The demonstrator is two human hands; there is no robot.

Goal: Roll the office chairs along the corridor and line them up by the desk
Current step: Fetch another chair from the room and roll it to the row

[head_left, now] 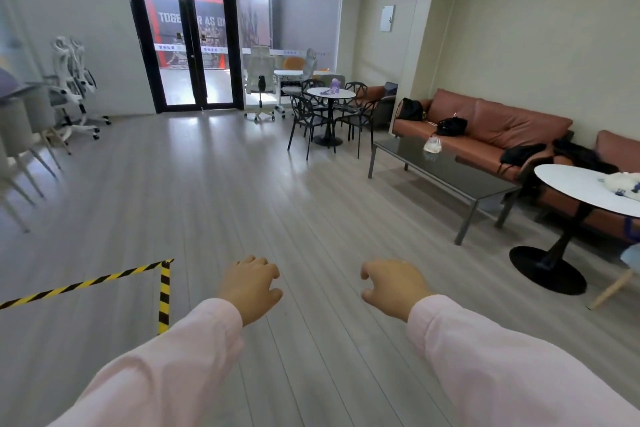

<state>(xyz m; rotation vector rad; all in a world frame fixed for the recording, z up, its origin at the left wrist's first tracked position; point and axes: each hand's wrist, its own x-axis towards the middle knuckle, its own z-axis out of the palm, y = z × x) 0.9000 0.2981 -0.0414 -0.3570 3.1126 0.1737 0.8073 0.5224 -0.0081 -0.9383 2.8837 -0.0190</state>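
Grey floor (214,191) — left hand (251,284), right hand (393,286) loosely curled, empty — office chairs (71,83) well apart.

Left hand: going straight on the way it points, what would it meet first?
Nothing near: the left hand has open floor ahead. Farther on, that line seems to reach the black chairs by the far round table, though depth is unclear.
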